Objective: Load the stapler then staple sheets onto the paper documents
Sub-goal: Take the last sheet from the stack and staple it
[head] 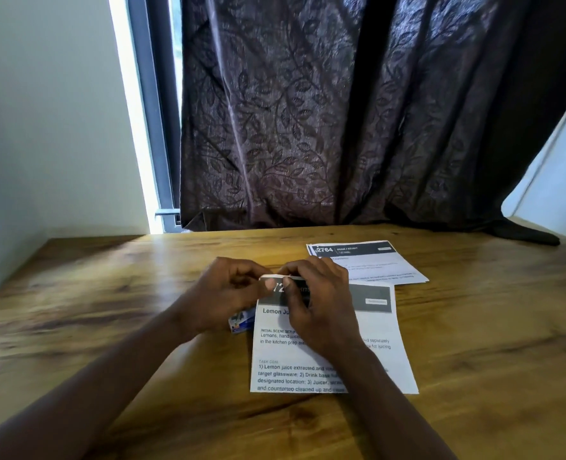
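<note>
Both hands are working at the near document's (367,330) top-left corner, mid-table (109,310): the left hand (223,293) and right hand (321,303) are each pinching it with curled fingers. No stapler is showing, so loading cannot be judged. A small blue box (241,322), likely staples, is lying beside the sheet. The second document (374,263) is waiting toward the far edge; most stapling seems to be left.

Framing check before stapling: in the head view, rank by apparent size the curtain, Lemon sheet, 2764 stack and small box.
Curtain
Lemon sheet
2764 stack, though farther away, so unsure
small box, partly hidden by the left hand
</note>
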{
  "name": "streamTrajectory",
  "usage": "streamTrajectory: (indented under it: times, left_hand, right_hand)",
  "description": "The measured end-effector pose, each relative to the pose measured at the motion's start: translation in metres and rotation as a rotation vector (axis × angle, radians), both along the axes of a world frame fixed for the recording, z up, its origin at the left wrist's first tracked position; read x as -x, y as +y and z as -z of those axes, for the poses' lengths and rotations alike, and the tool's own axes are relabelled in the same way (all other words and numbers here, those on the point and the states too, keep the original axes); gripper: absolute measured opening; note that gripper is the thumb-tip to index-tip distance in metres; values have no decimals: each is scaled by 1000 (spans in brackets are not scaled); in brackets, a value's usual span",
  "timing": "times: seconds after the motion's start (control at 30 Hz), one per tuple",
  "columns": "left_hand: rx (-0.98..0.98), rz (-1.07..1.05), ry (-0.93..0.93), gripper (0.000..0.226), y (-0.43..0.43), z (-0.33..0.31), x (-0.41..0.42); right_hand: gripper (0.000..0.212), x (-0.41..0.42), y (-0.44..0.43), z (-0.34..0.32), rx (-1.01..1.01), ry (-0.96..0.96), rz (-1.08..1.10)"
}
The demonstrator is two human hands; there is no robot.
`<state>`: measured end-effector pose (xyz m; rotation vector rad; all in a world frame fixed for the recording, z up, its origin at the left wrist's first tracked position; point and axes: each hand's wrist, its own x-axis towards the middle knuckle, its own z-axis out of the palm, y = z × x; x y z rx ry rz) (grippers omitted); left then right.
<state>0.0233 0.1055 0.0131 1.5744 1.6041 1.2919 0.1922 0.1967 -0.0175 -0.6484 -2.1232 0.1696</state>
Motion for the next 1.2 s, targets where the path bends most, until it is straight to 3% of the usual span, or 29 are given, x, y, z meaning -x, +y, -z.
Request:
streamTrajectory:
  times: [0.13,0.33,0.43,0.5,0.6,0.83,1.07,1.2]
  left_hand:
    - [16,-42,-54,10,1,-9,-9]
    - [-183,-157,31,7,40,-31,-9]
    - [-243,-253,93,5,82,-42,-15]
    - [-228,-301,59,1,110,-48,-26]
    - [-151,-351,-12,16,154,-46,-39]
    - [10,-440,45,9,204,-19,-50]
    - [89,-467,356,13,207,-1,-37]
    - [94,-452,446,18,203,9,-31]
  right_hand:
    - [34,-15,-7,-4,-7,-59,143]
    - [64,-89,7,-10,174,158,481]
    - [71,-134,11,4,339,-133,534]
    - [68,-155,13,15,435,-376,494]
    - [60,-162,12,25,432,-550,447]
    - [63,-153,8,21,380,-538,535]
    - [67,-152,9,21,413,-535,517]
    - [68,-154,10,21,438,-539,497]
